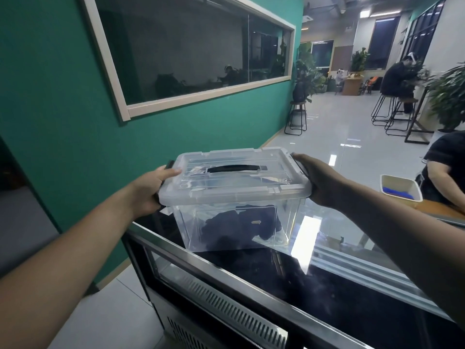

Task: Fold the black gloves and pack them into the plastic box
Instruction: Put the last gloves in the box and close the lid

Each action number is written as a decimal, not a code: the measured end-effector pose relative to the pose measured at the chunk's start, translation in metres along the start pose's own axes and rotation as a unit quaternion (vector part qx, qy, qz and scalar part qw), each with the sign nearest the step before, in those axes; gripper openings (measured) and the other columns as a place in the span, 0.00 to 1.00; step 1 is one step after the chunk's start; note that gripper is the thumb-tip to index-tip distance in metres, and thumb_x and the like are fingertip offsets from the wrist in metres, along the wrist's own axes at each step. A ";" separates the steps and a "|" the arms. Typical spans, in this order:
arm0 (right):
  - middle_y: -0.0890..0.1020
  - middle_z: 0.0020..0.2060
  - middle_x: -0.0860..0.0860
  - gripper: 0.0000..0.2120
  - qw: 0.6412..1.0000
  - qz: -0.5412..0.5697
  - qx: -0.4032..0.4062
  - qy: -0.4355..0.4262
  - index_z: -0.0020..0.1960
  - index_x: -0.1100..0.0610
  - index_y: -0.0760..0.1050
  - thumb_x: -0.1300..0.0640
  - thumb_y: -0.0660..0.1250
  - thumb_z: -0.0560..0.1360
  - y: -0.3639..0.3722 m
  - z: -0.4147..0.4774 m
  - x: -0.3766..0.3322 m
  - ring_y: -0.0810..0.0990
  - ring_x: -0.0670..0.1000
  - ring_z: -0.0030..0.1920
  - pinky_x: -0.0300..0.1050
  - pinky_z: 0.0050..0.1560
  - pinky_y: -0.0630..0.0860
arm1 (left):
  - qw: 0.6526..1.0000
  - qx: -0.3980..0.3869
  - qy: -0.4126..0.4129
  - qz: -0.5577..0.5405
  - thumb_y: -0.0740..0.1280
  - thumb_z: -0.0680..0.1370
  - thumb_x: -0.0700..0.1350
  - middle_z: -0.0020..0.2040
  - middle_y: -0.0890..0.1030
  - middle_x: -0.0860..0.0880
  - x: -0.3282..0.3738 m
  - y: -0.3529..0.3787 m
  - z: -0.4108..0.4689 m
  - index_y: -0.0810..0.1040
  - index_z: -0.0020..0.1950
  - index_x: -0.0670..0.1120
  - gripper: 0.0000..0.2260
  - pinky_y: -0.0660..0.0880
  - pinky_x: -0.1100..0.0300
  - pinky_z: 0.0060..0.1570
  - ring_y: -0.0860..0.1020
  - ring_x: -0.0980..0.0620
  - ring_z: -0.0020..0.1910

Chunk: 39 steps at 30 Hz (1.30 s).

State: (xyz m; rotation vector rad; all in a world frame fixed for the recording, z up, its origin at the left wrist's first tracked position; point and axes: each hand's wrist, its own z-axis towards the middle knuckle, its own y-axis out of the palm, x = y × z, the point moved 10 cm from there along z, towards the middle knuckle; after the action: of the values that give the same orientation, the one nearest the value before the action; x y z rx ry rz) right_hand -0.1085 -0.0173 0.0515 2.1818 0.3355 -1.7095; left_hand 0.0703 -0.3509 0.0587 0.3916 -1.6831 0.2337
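A clear plastic box (289, 217) stands on the black glossy top of a display counter (339, 298). Its translucent lid (234, 182) with a black carry handle lies on it. Through the front wall I see the black gloves (239, 227) bunched on the box floor. My left hand (151, 190) grips the lid's left end, thumb on top, fingers over the black latch. My right hand (319, 180) clasps the right end over the other latch.
A teal wall with a large window runs along the left. A white tray (402, 182) holding something blue sits at the right, beside a seated person's arm (442, 180). Stools, potted plants and another seated person stand far back on the shiny floor.
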 end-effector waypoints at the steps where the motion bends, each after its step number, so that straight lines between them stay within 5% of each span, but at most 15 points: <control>1: 0.84 0.58 0.52 0.18 1.000 -0.014 0.012 -0.003 0.69 0.52 0.78 0.46 0.68 0.83 0.000 0.001 0.000 0.81 0.55 0.47 0.47 0.42 0.77 | 1.000 0.008 0.002 0.003 0.65 0.87 0.42 0.69 0.84 0.40 0.001 -0.001 -0.001 0.75 0.73 0.46 0.14 0.84 0.45 0.61 0.86 0.41 0.60; 5: 0.81 0.55 0.59 0.14 0.994 -0.102 0.035 -0.020 0.66 0.61 0.76 0.60 0.71 0.81 -0.002 0.002 -0.007 0.80 0.58 0.49 0.47 0.41 0.77 | 1.000 0.011 0.003 -0.004 0.63 0.86 0.37 0.70 0.84 0.39 0.000 0.002 -0.003 0.77 0.69 0.46 0.12 0.79 0.40 0.67 0.81 0.35 0.71; 8: 0.80 0.56 0.61 0.14 0.990 -0.133 0.034 -0.021 0.65 0.63 0.76 0.61 0.71 0.81 -0.003 0.005 -0.010 0.79 0.60 0.53 0.50 0.50 0.78 | 1.000 0.022 0.012 -0.001 0.61 0.86 0.34 0.67 0.85 0.39 0.000 0.001 -0.001 0.77 0.67 0.46 0.13 0.84 0.43 0.60 0.84 0.36 0.65; 13: 0.77 0.51 0.59 0.16 0.974 -0.221 0.030 -0.041 0.69 0.61 0.75 0.60 0.67 0.83 0.003 0.006 -0.015 0.76 0.60 0.52 0.51 0.49 0.74 | 0.999 0.037 0.014 0.032 0.58 0.87 0.33 0.67 0.84 0.38 0.001 0.001 0.004 0.78 0.64 0.50 0.15 0.73 0.34 0.74 0.80 0.33 0.71; 16: 0.77 0.48 0.57 0.15 0.973 -0.225 0.027 -0.044 0.70 0.61 0.74 0.60 0.65 0.84 0.004 0.003 -0.017 0.76 0.57 0.49 0.49 0.46 0.74 | 0.999 0.041 0.011 0.031 0.58 0.87 0.33 0.69 0.84 0.39 0.000 -0.002 0.006 0.74 0.75 0.47 0.19 0.75 0.36 0.72 0.80 0.33 0.71; 20: 0.76 0.45 0.55 0.13 0.972 -0.226 0.039 -0.052 0.68 0.61 0.76 0.60 0.65 0.84 0.003 0.002 -0.018 0.75 0.55 0.44 0.45 0.39 0.71 | 0.999 0.040 0.008 0.026 0.59 0.87 0.34 0.66 0.86 0.41 0.001 0.003 0.002 0.77 0.68 0.50 0.15 0.84 0.44 0.58 0.85 0.38 0.62; 23: 0.77 0.45 0.55 0.14 0.974 -0.218 0.040 -0.054 0.68 0.61 0.77 0.59 0.66 0.84 0.000 0.003 -0.018 0.76 0.56 0.46 0.45 0.41 0.72 | 0.988 0.075 0.017 0.134 0.64 0.87 0.41 0.65 0.85 0.43 0.007 -0.003 0.002 0.71 0.76 0.50 0.18 0.82 0.45 0.58 0.84 0.41 0.59; 27: 0.81 0.54 0.58 0.17 0.963 -0.259 0.025 -0.067 0.69 0.59 0.76 0.53 0.67 0.84 0.001 0.004 -0.021 0.78 0.58 0.51 0.48 0.46 0.72 | 0.907 0.120 0.077 0.396 0.66 0.86 0.55 0.87 0.62 0.46 0.038 0.000 -0.003 0.59 0.88 0.53 0.31 0.61 0.44 0.82 0.64 0.43 0.84; 30: 0.81 0.62 0.60 0.20 0.906 -0.398 0.031 -0.140 0.68 0.58 0.76 0.44 0.64 0.85 0.010 0.001 -0.038 0.79 0.61 0.59 0.52 0.52 0.73 | 0.856 0.084 0.129 0.493 0.62 0.87 0.60 0.88 0.59 0.48 0.057 0.028 -0.005 0.60 0.88 0.55 0.30 0.57 0.47 0.83 0.60 0.47 0.86; 33: 0.66 0.82 0.59 0.35 0.801 -0.556 0.003 -0.223 0.83 0.58 0.65 0.36 0.59 0.85 0.035 -0.010 -0.058 0.65 0.59 0.82 0.52 0.78 0.64 | 0.816 0.029 0.131 0.563 0.58 0.85 0.67 0.86 0.65 0.50 0.057 0.049 0.002 0.66 0.85 0.53 0.32 0.59 0.50 0.83 0.63 0.49 0.85; 36: 0.60 0.85 0.52 0.39 0.733 -0.631 -0.081 -0.239 0.86 0.52 0.58 0.30 0.54 0.83 0.065 -0.015 -0.055 0.58 0.55 0.85 0.50 0.83 0.54 | 0.781 0.009 0.128 0.612 0.51 0.78 0.78 0.86 0.66 0.54 0.056 0.066 0.009 0.67 0.85 0.54 0.42 0.58 0.46 0.84 0.63 0.52 0.85; 39: 0.57 0.86 0.51 0.43 0.670 -0.696 -0.131 -0.225 0.87 0.47 0.55 0.24 0.47 0.80 0.081 -0.007 -0.042 0.52 0.55 0.87 0.58 0.85 0.49 | 0.731 0.010 0.127 0.670 0.50 0.84 0.71 0.87 0.61 0.56 0.050 0.075 0.016 0.61 0.87 0.57 0.34 0.54 0.46 0.83 0.58 0.54 0.86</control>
State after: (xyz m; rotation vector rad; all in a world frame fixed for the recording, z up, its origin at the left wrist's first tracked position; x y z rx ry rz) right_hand -0.0806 -0.0872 0.1038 0.9749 2.3236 -2.4210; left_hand 0.0209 -0.2944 0.1107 -0.9113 -1.3889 1.2993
